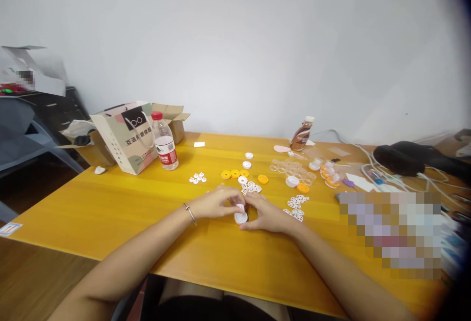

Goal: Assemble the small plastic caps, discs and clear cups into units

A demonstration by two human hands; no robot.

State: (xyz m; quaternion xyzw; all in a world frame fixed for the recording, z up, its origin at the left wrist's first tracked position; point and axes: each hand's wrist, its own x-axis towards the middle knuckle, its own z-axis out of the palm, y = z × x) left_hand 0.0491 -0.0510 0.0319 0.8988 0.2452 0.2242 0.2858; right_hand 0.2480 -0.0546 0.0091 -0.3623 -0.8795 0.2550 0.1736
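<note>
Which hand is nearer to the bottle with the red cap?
Left. The left hand is right of the red-capped bottle and closer to the table's near edge; the right hand is even farther right, across the white round piece.

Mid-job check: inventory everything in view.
Held disc: one, white, front centre
Small pieces: several, white, centre left
Discs: five or more, orange, mid table
Rear discs: two, white, centre rear
Perforated pieces: two clusters, white, mid table
Cups: several, clear, right rear
Bag: one, beige, left
Boxes: two, brown, by bag
Large bottle: one, clear, by bag
Nescafe bottle: one, brown, right rear
Cables: several, white, far right
Table: one, yellow, beneath
Left hand, right hand: one each, at held disc
</note>
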